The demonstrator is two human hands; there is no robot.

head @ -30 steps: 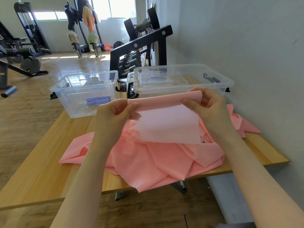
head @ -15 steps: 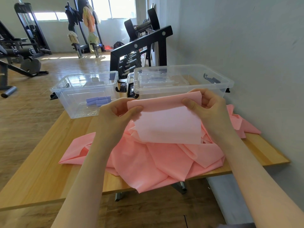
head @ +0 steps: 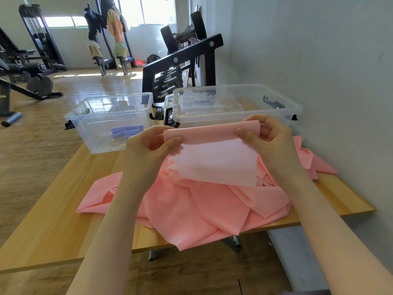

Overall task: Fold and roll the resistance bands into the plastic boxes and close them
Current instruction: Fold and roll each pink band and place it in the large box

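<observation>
Little has moved since before. Our left hand and right hand still pinch the pink band above the table.

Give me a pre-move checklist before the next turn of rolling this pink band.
1. Left hand pinches the band's left end: ok.
2. Right hand pinches the right end: ok.
3. Top edge folded over evenly between the hands: ok, it looks level.
4. Rest of the band free to feed: not ok, it lies crumpled in loose folds on the table.
5. Open box ready to take the roll: ok, lid off, a purple roll already inside.
6. Room in the lidded box: cannot tell, glare on the lid hides its contents.
</observation>
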